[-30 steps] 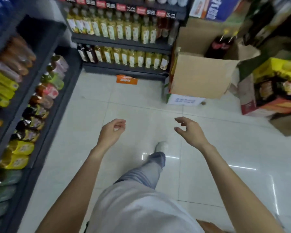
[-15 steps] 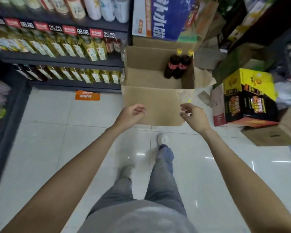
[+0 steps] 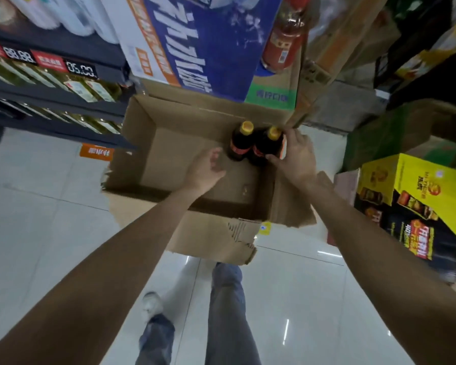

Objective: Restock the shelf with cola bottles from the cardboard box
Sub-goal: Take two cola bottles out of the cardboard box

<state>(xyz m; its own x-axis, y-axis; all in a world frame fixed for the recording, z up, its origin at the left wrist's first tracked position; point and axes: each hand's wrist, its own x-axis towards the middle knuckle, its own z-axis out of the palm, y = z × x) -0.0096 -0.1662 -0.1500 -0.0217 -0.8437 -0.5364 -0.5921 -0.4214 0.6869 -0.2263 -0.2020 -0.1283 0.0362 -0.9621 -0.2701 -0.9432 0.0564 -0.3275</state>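
Cardboard box (image 3: 169, 151): open on the tiled floor (image 3: 50, 206), flaps spread, its inside bare except for two bottles in the far right corner
Left cola bottle (image 3: 239, 143): upright, dark with a yellow cap and red label, touching its neighbour
Right cola bottle (image 3: 267, 146): upright in the corner against the box wall, same cap and label
Right hand (image 3: 296, 156): reaching down into the box, grip wrapped round the right cola bottle, thumb on its near side and fingers curled over the far side by the shoulder
Left hand (image 3: 206, 171): inside the box just beside the left cola bottle, fingers loosely spread and apart, holding nothing; whether a fingertip touches the bottle I cannot tell
Shelf (image 3: 53, 88): dark racks at upper left, rows of yellowish bottles and red price tags along the edge
Blue carton (image 3: 200, 43): stands behind the box
Yellow carton (image 3: 416, 196): on the floor to the right, well apart from the box
Legs (image 3: 227, 312): in jeans, mid-stride below the arms
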